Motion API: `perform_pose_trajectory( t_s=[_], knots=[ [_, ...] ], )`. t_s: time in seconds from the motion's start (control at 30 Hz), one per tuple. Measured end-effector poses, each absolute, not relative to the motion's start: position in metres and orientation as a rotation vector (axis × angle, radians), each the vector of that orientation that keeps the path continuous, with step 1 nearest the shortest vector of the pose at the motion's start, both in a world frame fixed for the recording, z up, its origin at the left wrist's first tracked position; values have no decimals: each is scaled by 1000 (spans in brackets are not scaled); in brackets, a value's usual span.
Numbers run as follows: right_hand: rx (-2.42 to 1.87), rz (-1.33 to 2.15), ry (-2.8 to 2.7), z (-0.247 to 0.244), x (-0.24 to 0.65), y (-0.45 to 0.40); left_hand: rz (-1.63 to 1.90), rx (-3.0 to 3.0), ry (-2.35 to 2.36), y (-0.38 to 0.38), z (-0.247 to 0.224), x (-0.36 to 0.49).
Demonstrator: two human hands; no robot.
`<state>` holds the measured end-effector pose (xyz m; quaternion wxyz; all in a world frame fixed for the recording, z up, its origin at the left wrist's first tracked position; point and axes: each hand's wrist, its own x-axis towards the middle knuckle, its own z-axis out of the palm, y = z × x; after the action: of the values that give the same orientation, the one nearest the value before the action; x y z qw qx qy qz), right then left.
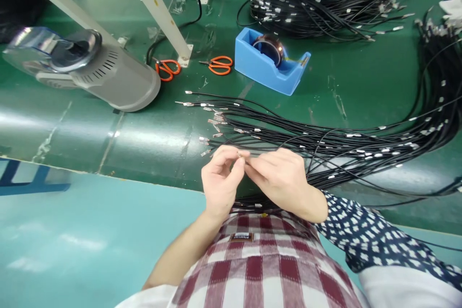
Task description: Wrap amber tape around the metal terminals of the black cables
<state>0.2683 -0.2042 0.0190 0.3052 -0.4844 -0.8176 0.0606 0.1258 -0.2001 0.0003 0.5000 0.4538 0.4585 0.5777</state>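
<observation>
My left hand [222, 178] and my right hand [283, 178] meet at the front edge of the bench. Thumb and forefinger of the left pinch a tiny pale tip [238, 155], which looks like a cable end; the fingers cover most of it. Fingers of the right hand are closed against the same spot, and what lies inside them is hidden. Just beyond the hands runs a bundle of black cables [274, 127], its labelled metal-tipped ends spread to the left. More black cables [252, 202] lie between my forearms, against the checked apron [249, 255].
A blue tape dispenser [267, 72] holds a brown roll. Two orange-handled scissors [220, 65] [168, 70] lie left of it, near a white metal post [162, 14]. A grey machine [119, 77] stands at left. A coiled cable heap [325, 0] sits at the back.
</observation>
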Motion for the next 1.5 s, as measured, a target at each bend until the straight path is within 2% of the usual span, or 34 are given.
perform_pose_trajectory(
  t_s=[0.17, 0.33, 0.43, 0.57, 0.63, 0.73, 0.93, 1.0, 1.27, 1.5],
  knots=[
    [-1261, -49, -2240, 13, 258, -200, 1403, 1098, 1188, -198, -3, 122],
    [-1284, -10, -2285, 9, 251, -198, 1390, 1048, 1233, -195, -11, 119],
    [-1365, 339, -2228, 10, 251, -195, 1367, 1021, 1256, -193, -14, 115],
    [-1348, 1110, -1982, 12, 255, -192, 1339, 1010, 1212, -191, -15, 111],
    [-1350, 1242, -1906, 12, 257, -191, 1329, 1010, 1179, -191, -14, 110],
    [-1390, 1079, -1990, 10, 259, -191, 1306, 1009, 1163, -191, -13, 111],
    [-1377, 470, -2204, 0, 251, -196, 1302, 1039, 1212, -190, -13, 112],
    [-1360, 431, -2222, -1, 249, -197, 1311, 1051, 1234, -190, -13, 112],
    [-1346, 1228, -1867, 19, 266, -194, 1144, 808, 1025, -187, -1, 97],
    [-1336, 1277, -1835, 21, 271, -198, 1022, 724, 909, -186, -1, 97]
  ],
)
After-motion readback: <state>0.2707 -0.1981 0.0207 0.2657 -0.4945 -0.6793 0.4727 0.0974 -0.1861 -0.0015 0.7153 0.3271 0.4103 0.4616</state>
